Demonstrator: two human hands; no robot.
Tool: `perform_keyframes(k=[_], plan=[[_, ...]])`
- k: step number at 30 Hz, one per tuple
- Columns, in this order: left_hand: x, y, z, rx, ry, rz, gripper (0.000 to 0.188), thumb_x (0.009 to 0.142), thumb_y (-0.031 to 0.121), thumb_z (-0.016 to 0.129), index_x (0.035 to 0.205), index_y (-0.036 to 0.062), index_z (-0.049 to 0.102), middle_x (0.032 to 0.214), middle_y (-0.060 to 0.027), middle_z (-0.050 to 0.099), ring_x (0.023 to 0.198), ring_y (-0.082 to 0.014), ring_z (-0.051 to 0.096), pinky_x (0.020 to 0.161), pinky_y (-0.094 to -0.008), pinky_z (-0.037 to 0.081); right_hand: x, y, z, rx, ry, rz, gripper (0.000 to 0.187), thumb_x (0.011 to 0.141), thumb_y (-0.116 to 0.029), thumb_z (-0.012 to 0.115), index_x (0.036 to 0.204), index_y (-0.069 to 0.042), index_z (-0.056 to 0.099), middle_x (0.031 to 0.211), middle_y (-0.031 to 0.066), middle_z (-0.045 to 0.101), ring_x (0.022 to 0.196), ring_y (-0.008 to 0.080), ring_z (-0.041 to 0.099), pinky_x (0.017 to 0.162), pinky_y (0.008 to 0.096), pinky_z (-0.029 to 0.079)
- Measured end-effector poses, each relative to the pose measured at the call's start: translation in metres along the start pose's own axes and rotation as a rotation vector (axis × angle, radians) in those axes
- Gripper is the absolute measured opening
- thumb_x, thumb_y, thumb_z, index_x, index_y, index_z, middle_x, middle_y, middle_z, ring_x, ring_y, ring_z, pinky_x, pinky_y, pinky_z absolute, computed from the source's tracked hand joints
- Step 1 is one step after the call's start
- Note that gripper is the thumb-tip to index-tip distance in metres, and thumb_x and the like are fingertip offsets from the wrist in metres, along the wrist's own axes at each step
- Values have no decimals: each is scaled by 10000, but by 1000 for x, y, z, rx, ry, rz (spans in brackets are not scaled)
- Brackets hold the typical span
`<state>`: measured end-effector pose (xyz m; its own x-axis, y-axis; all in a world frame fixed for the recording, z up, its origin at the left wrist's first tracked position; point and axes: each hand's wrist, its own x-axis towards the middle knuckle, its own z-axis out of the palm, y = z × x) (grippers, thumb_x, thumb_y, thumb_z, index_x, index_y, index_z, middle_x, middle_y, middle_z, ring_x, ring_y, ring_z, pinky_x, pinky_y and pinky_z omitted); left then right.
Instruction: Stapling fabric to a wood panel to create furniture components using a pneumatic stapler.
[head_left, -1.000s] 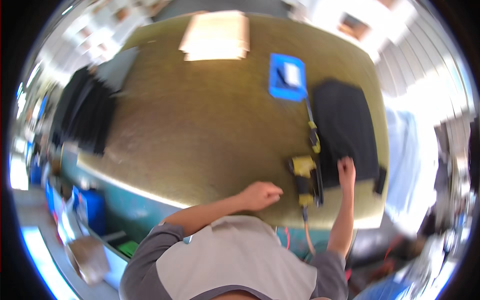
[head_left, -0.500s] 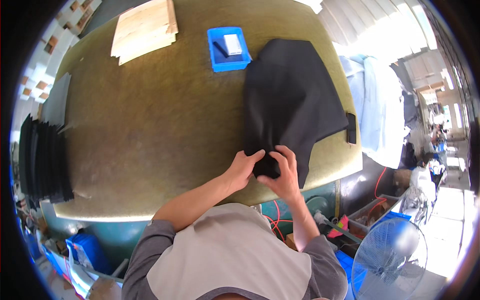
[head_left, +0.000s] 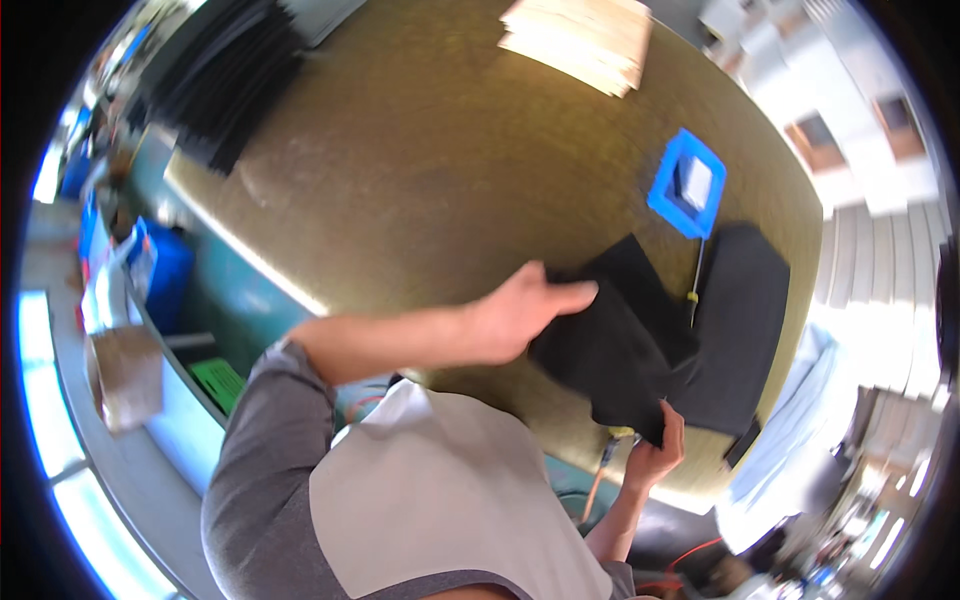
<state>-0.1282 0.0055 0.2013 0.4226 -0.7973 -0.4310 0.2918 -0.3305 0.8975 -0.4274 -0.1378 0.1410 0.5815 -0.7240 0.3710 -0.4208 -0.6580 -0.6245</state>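
Note:
Between my hands a soft black sheet (head_left: 608, 355) is held up, folded and bent, above the near right part of the table. My left hand (head_left: 515, 312) grips its left edge, thumb on top. My right hand (head_left: 658, 450) pinches its lower right corner. To the right, a second black piece (head_left: 745, 325) lies flat on the table. Between the two black pieces is a thin rod with a yellow end (head_left: 692, 298). A small yellow-ended tool (head_left: 620, 432) with a cord sits at the near table edge, below the held sheet; its kind is unclear.
On the brown table (head_left: 420, 150) stand a blue tray (head_left: 655, 195) with a white box, a pile of pale wooden boards (head_left: 590, 40) and a stack of black sheets (head_left: 220, 80). A dark flat object (head_left: 742, 445) lies at the right edge, near light blue cloth (head_left: 790, 415).
My view has turned left. My hands, close together before, are now apart, with a black sheet raised between them. The thin rod and the yellow-ended tool now show.

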Motion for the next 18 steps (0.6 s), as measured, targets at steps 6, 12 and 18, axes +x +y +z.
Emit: perform_keyframes(k=[6, 12, 18], plan=[[126, 129, -82, -170, 341, 348, 202, 922, 110, 666, 1048, -40, 715, 939, -117, 748, 851, -218, 720, 736, -367, 596, 217, -36, 15, 0, -31, -190, 455, 793, 140, 549, 1220, 36, 668, 1196, 171, 723, 1180, 279, 673, 1073, 372, 480], [-29, 212, -106, -410, 307, 713, 368, 1002, 244, 575, 1162, -85, 615, 1112, -217, 698, 980, -341, 666, 885, -553, 546, 301, -166, -4, 115, 351, -455, 360, 875, 106, 577, 1200, 34, 715, 1147, 112, 736, 1072, 209, 683, 972, 325, 532], [-8, 25, -141, -639, 477, 362, 335, 930, 135, 716, 1158, -106, 674, 1031, -171, 753, 866, -257, 744, 784, -405, 639, 199, -92, 81, -100, -210, -797, 562, 623, 117, 537, 1138, -17, 717, 1134, 152, 702, 1096, 353, 668, 984, 443, 533]])
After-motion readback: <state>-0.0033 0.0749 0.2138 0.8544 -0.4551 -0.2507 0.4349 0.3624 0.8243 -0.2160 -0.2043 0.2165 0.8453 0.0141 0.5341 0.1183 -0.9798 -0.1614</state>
